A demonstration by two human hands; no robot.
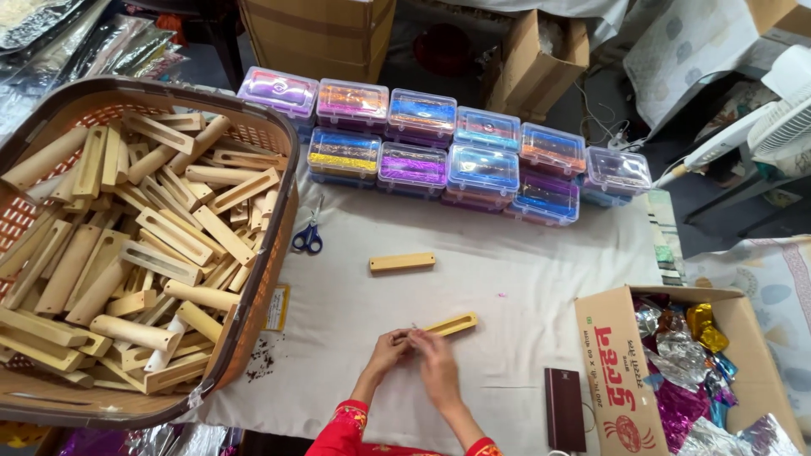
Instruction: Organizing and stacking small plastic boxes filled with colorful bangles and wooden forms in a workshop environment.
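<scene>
My left hand (388,348) and my right hand (434,358) meet at the near end of a slotted wooden piece (454,323) lying on the white cloth (507,287). Both hands pinch that end, fingers closed around it. A second, solid-looking wooden block (402,263) lies flat on the cloth a little farther away, untouched. Red embroidered sleeves cover my forearms at the bottom edge.
A large brown basket (253,279) heaped with wooden pieces fills the left. Blue-handled scissors (309,235) lie beside it. Stacked clear boxes of coloured material (439,152) line the back. A cardboard box of shiny foil (625,380) and a dark booklet (564,409) sit right.
</scene>
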